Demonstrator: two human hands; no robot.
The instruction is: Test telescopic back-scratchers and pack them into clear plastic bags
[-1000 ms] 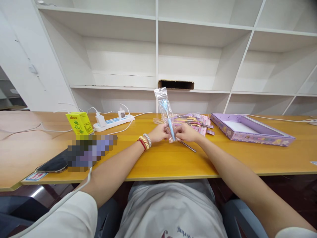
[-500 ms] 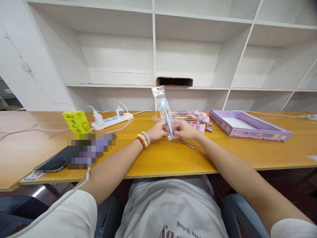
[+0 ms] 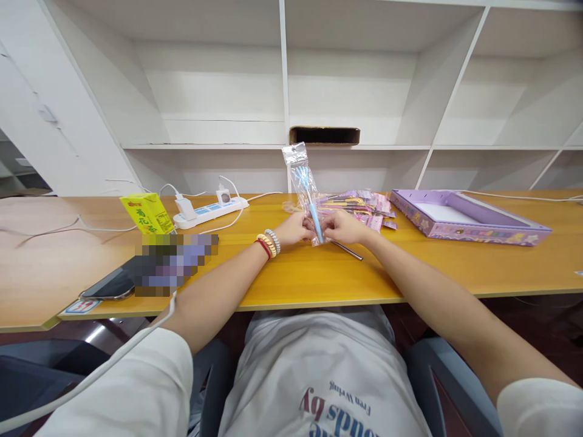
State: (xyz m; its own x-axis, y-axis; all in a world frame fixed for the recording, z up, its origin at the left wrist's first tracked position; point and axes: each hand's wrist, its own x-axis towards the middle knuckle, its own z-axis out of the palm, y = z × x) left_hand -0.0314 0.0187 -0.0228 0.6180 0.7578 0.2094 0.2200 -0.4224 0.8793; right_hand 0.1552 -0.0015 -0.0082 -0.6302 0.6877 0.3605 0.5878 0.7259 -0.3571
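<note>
A light blue back scratcher [image 3: 314, 220] with a hand-shaped head stands nearly upright inside a clear plastic bag [image 3: 295, 155]. My left hand [image 3: 294, 230] pinches the bag's lower part from the left, with bracelets around that wrist. From the right, my right hand [image 3: 342, 227] grips the bag's lower edge near the handle end; its fingertips are partly hidden. A thin metal rod [image 3: 350, 250] lies on the table just below my right hand. Behind the hands is a pile of pink and purple packaged items [image 3: 364, 205].
A shallow purple box [image 3: 483, 229] sits at the right of the wooden table [image 3: 291, 282]. On the left are a yellow drink carton [image 3: 146, 213], a power strip [image 3: 214, 211] with plugs and cables, and a dark phone [image 3: 112, 280]. A brown cardboard box [image 3: 325, 136] rests on the white shelf behind.
The camera view has tilted slightly, so the table appears higher up. Both hands keep hold of the bagged back scratcher in nearly the same pose.
</note>
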